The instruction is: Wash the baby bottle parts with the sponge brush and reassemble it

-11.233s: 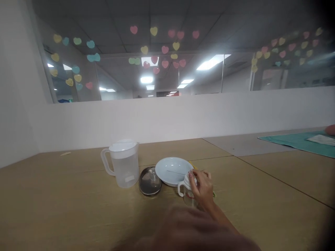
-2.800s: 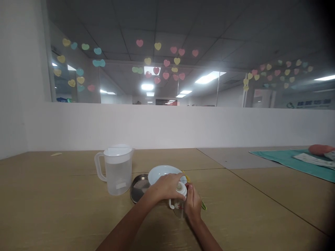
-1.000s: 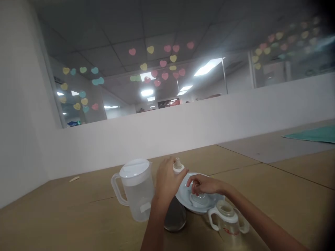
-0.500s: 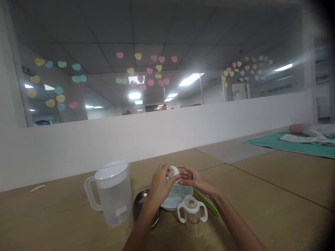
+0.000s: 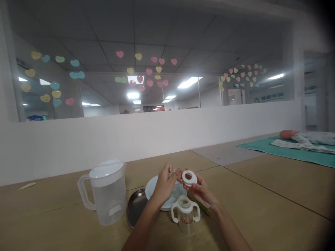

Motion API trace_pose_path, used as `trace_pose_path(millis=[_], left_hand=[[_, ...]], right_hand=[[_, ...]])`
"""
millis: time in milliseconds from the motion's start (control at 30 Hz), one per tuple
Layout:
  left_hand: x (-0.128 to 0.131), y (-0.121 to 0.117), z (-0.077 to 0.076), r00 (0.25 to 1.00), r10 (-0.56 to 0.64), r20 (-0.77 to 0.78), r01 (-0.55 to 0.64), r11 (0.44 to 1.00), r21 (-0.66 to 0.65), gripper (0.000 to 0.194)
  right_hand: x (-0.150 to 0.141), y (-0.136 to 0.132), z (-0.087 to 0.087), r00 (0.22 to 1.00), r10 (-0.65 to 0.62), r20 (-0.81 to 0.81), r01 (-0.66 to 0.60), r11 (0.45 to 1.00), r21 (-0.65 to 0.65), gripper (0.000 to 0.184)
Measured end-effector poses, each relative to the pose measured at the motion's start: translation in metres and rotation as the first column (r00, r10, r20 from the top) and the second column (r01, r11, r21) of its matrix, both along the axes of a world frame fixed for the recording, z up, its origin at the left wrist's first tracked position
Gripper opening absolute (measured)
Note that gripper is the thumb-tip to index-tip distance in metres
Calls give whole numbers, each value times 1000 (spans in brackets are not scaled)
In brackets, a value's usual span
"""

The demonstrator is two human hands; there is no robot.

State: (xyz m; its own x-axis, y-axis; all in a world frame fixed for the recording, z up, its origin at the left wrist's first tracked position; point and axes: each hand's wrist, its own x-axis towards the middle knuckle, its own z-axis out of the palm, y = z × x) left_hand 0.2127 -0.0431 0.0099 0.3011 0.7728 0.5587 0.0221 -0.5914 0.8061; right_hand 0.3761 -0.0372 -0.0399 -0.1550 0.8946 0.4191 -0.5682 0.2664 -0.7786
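Observation:
Over a pale blue bowl, my right hand grips a white bottle collar ring by its edge, with its round hole facing me. Close by on the left, my left hand is closed around a clear bottle teat, mostly hidden by the fingers. Below both hands stands a clear baby bottle with two white handles, upright and with its mouth uncovered. The bowl lies behind my left wrist, partly covered by it.
A lidded translucent pitcher stands on the left, beside a dark metal tray. A green strip-like thing lies behind the bottle. On the right, a teal cloth bears a doll in patterned clothing. The wall rises behind the table.
The collar ring and teat, together between both hands before, are now apart: the ring is in my right hand, the teat in my left. My view has shifted slightly right.

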Motion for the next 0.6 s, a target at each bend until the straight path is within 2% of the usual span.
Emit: trace_pose_path(millis=[67,133,200,233,300,333,400,467,500,533,567,600], left_hand=[[-11,7,2,995,87,-45,-85,996,39,34],[-23,14,0,924,289,-251,-260,955,144,29],[-33,21,-8,730,444,-520,-362,896,257,23],[-36,25,-15,614,460,-641,-370,885,282,21],[-38,32,-30,439,410,-799,-351,897,267,22],[-39,35,-36,396,373,-839,-340,908,244,22],[-41,39,-42,382,330,-863,-326,922,208,22],[-49,40,-34,435,346,-831,-330,920,211,23],[-57,38,-26,479,372,-795,-342,913,221,25],[-66,35,-15,559,418,-716,-372,898,234,26],[-79,30,-2,648,464,-603,-408,881,239,27],[-92,24,10,705,537,-463,-469,843,264,29]], right_hand=[[3,6,-3,999,-45,-15,45,999,-4,58],[5,14,-8,988,-148,40,148,989,-13,55],[7,22,-14,939,-276,207,291,956,-45,53],[7,25,-18,891,-330,312,363,930,-53,53],[7,29,-25,774,-387,500,462,887,-28,54],[7,31,-29,721,-401,565,483,875,4,54],[6,34,-35,628,-440,642,506,858,93,50],[6,37,-40,512,-495,702,529,825,196,44],[6,39,-42,450,-522,725,536,807,248,42],[5,41,-44,392,-539,745,537,792,290,41],[5,42,-46,343,-545,765,528,786,323,40],[5,44,-48,301,-543,784,510,786,348,39]])
